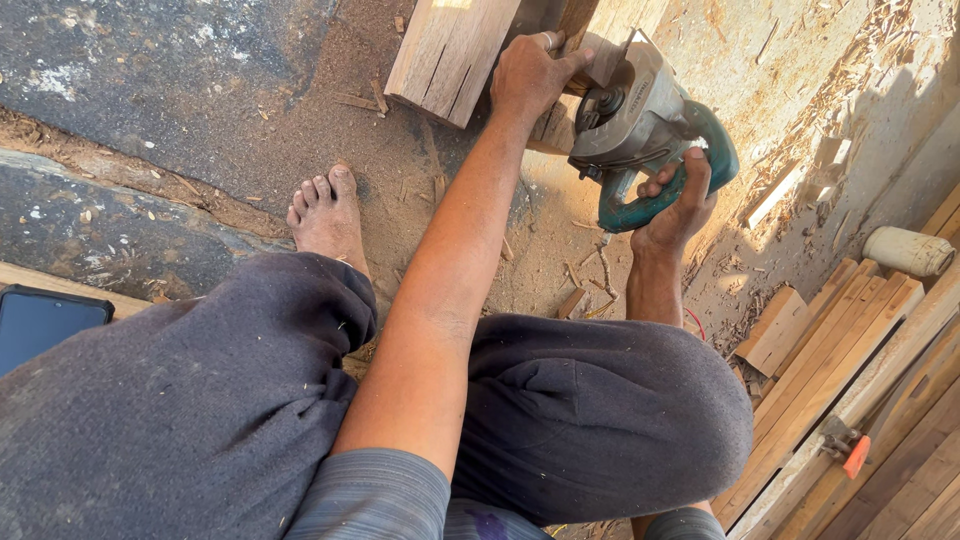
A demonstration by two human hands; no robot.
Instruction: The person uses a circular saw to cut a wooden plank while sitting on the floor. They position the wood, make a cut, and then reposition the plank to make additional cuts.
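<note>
Right hand [678, 205]: grips green saw [640, 125] handle.
Left hand [532, 72]: closed, steadying wood block [450, 50].
Progress: cut under way; depth hidden.

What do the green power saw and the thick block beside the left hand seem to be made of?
Power saw: the handle looks like green moulded plastic, the guard like dull grey cast metal, dusty and scuffed. Thick block: raw, unfinished wood, shown by pale grain lines and cracks at its cut end.
</note>
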